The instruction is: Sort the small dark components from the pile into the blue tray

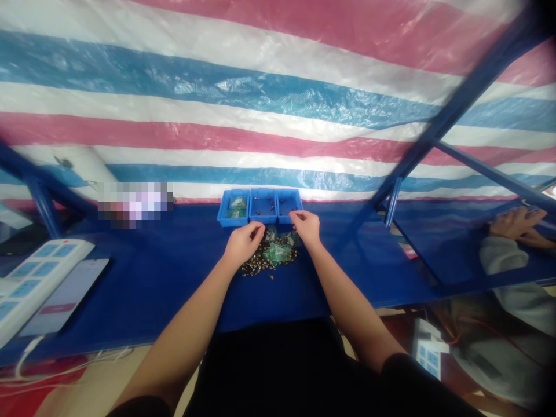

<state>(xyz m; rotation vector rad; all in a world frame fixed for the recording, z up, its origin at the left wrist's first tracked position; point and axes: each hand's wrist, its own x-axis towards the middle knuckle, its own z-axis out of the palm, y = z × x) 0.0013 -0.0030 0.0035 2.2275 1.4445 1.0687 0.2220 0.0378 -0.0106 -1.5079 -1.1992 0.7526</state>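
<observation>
- I see the left hand [243,243] above the left side of the pile of small metal pieces [257,266], its fingers curled with thumb and forefinger close together; I can't tell whether they grip a piece.
- The right hand [307,228] is at the right bin's front edge, fingertips drawn together; I can't make out anything between them.
- The pile lies between and below my two hands, a greenish plastic bag [278,253] on top.
- Left blue bin [233,222]: greenish plastic packaging [237,204].
- Middle bin [262,219] and right bin [284,220]: a few small dark pieces [258,212].
</observation>
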